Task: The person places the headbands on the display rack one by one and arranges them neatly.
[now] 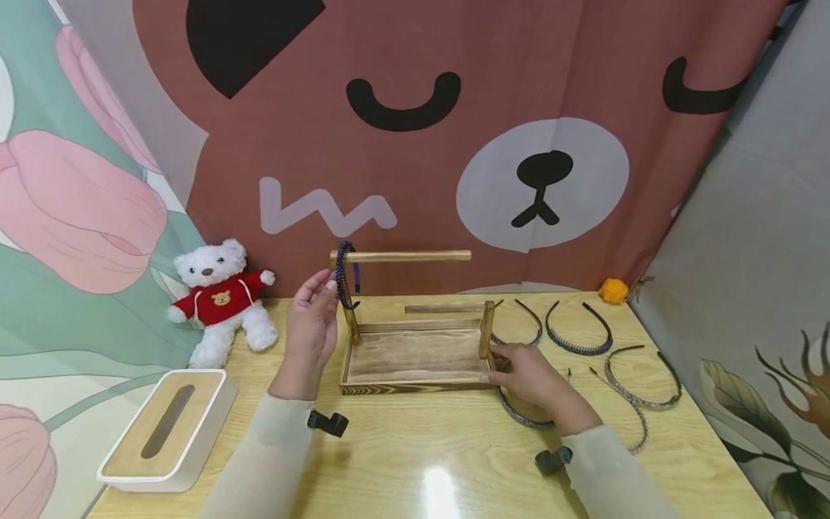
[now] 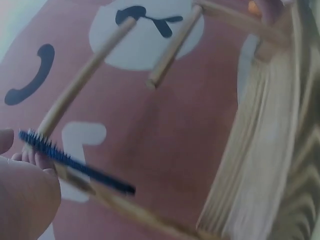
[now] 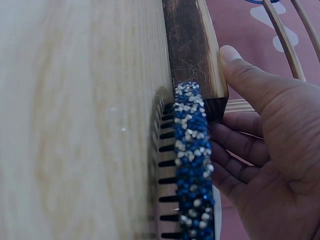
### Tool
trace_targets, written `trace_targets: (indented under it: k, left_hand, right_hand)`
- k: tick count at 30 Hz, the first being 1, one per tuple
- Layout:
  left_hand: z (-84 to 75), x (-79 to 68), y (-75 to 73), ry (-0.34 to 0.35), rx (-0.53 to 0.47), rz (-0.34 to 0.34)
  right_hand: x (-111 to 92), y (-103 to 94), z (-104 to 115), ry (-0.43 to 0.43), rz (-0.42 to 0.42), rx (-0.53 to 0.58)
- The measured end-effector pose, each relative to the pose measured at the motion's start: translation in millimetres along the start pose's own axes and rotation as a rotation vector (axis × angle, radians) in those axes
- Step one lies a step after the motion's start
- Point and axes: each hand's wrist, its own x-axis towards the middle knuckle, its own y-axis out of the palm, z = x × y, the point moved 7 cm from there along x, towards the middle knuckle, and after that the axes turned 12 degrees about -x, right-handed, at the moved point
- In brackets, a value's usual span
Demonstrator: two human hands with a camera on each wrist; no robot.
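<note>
A wooden rack with a shallow tray base and two upright posts, each carrying a sideways rod, stands on the table. Over the left end of its upper rod hangs a dark blue toothed headband, which my left hand pinches at its side, close to the post. My right hand grips the tray's right end, thumb on the near corner in the right wrist view. Right beside those fingers lies a headband studded with blue and silver stones, its black teeth facing the table.
More headbands lie spread on the table's right side, some overlapping. A white teddy bear in a red sweater sits at the back left, with a wood-topped tissue box nearer. An orange flower-like ball is at the back right.
</note>
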Motion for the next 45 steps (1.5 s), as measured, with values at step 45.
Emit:
trace_targets:
  k: [45]
  left_hand:
    - [38.9, -45.5, -121.6, -0.192, 1.472, 0.571]
  right_hand:
    - [-1, 2.1, -1, 0.006, -0.003, -0.027]
